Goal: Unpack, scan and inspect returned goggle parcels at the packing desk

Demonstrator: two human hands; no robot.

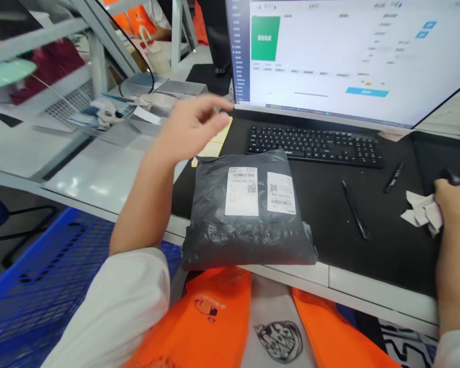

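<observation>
A dark grey plastic mailer bag (214, 204) lies at the front edge of the desk, with two white printed labels (241, 199) on its upper face. My left hand (193, 125) is raised above the bag's far left corner, thumb and index finger apart and nothing visible between them. Partly under that hand is a yellow paper pad (216, 143). At the right edge, my right hand (458, 197) rests on a black computer mouse (453, 177). Crumpled white paper (423, 212) sits right beside it, and I cannot tell whether the hand touches it.
Behind the bag stand a black keyboard (314, 145) and a lit monitor (329, 56). Two black pens (354, 209) lie on the dark desk mat (322, 230). Papers and plastic wrapping (111, 110) clutter the left side table. Below left is a blue plastic basket (57, 260).
</observation>
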